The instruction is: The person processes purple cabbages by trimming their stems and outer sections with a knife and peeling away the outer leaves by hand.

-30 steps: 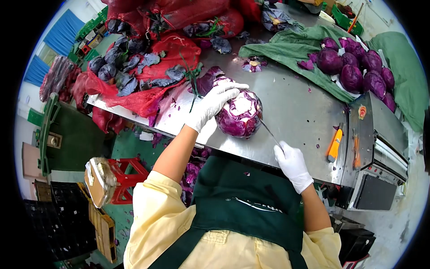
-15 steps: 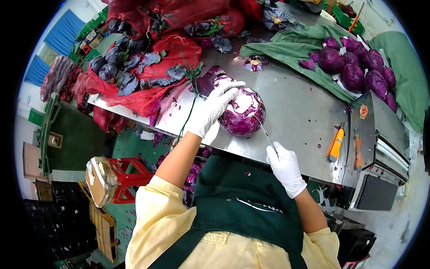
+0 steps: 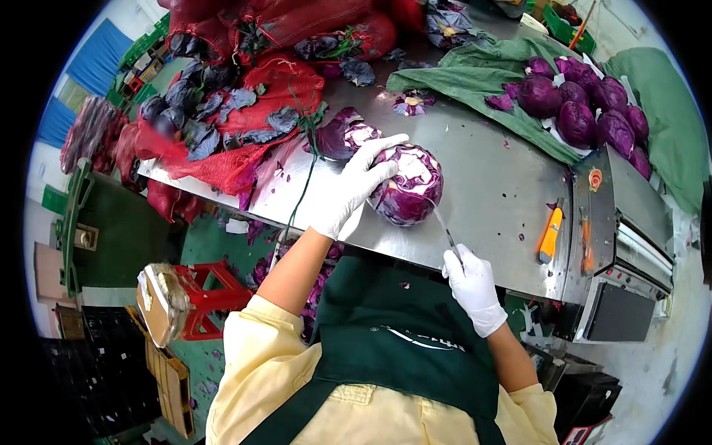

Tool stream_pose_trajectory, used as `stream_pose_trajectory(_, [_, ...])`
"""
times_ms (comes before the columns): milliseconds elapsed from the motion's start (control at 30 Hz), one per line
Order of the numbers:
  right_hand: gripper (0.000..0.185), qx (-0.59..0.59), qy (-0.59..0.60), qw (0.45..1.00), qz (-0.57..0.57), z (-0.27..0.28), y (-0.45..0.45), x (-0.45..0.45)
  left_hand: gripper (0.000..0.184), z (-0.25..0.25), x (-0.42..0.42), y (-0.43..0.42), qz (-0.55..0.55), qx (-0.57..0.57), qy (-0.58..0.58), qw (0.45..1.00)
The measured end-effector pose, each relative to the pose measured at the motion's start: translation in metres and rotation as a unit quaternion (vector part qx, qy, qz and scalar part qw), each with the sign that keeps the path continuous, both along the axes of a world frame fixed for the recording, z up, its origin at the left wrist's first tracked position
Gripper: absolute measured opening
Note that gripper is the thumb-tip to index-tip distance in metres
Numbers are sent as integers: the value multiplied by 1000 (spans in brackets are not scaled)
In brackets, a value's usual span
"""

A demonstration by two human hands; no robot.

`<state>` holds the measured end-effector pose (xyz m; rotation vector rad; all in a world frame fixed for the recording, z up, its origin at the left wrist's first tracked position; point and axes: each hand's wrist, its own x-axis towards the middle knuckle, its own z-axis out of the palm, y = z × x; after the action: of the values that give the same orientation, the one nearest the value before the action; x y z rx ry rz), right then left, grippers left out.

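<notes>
A red cabbage [image 3: 406, 194] with a pale cut top rests near the front edge of the steel table [image 3: 486, 196]. My left hand [image 3: 356, 185], in a white glove, grips its left side, fingers over the upper edge. In my gloved right hand [image 3: 472, 285] is the handle of a thin knife [image 3: 447, 231], and the blade reaches the cabbage's lower right side. Cut outer leaves [image 3: 341, 135] lie just behind my left hand. Green string [image 3: 310, 159] hangs down left of that hand.
Peeled cabbages [image 3: 578, 115] are piled on green cloth [image 3: 482, 70] at the right. An orange cutter [image 3: 550, 236] lies near a steel machine [image 3: 630, 222]. Dark-leaved cabbages [image 3: 182, 96] sit on red netting [image 3: 278, 85] at the left. A red stool [image 3: 211, 297] stands on the floor.
My right hand and the knife have shifted left and slightly down, with the blade still at the cabbage. The cabbage has turned a little under my left hand.
</notes>
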<state>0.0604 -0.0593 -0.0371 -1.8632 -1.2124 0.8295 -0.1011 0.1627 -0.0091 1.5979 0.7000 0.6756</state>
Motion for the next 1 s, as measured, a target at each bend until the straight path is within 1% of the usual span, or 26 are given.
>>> stream_pose_trajectory(67, [32, 19, -13, 1000, 0, 0, 6, 1, 49, -7, 2, 1, 9, 15, 3, 1000])
stream_pose_trajectory(133, [32, -8, -15, 1000, -12, 1, 9, 3, 49, -11, 3, 2, 17, 31, 7, 999])
stream_pose_trajectory(200, [32, 1, -4, 1000, -12, -5, 9, 2, 47, -13, 3, 4, 31, 48, 1, 998])
stream_pose_trajectory(333, [30, 10, 24, 999, -18, -8, 8, -2, 48, -11, 2, -3, 35, 46, -1, 998])
stream_pose_trajectory(367, [30, 10, 25, 999, -18, -11, 4, -4, 48, -6, 1, -5, 41, 28, -1, 999])
stream_pose_trajectory(433, [27, -26, -9, 1000, -1, -33, -14, -8, 49, -2, -1, -9, 47, 14, -2, 999])
stream_pose_trajectory(467, [26, -106, -14, 994, 36, -55, -26, -3, 48, -3, -4, -13, 64, 8, -14, 998])
stream_pose_trajectory(500, [27, -101, -22, 994, 26, -62, -36, -1, 47, -3, -6, -13, 81, 1, -26, 996])
stream_pose_trajectory(533, [27, -99, -28, 995, 15, -58, -39, -2, 47, -11, -10, -3, 81, 1, -26, 996])
stream_pose_trajectory(567, [27, -84, 14, 996, -8, -53, -38, 5, 48, -26, -17, 11, 58, 18, -50, 997])
stream_pose_trajectory(600, [28, -74, 59, 995, -34, -31, -32, 8, 49, -36, -22, 14, 32, 30, -70, 997])
stream_pose_trajectory(633, [27, -52, 37, 997, -37, -17, -22, 13, 47, -29, -21, 10, 18, -23, -100, 995])
stream_pose_trajectory(667, [28, -27, 17, 999, -18, -7, -11, 17, 47, -25, -19, 8, 13, -21, -100, 995])
stream_pose_trajectory(733, [27, -3, -39, 999, 15, -5, 8, 25, 50, -14, -16, 3, 25, -1, -41, 999])
stream_pose_trajectory(800, [27, 19, -48, 998, 28, 5, 20, 28, 51, -5, -15, -3, 23, -13, -29, 999])
stream_pose_trajectory(867, [27, 37, -55, 997, 43, 10, 30, 28, 51, 3, -13, -5, 10, -49, -34, 998])
stream_pose_trajectory(967, [26, 35, -76, 995, 49, 11, 36, 31, 53, 10, -11, -3, -3, -45, -21, 999])
stream_pose_trajectory(1000, [26, 45, -100, 993, 53, 10, 37, 33, 53, 10, -10, -3, -14, -48, -18, 999])
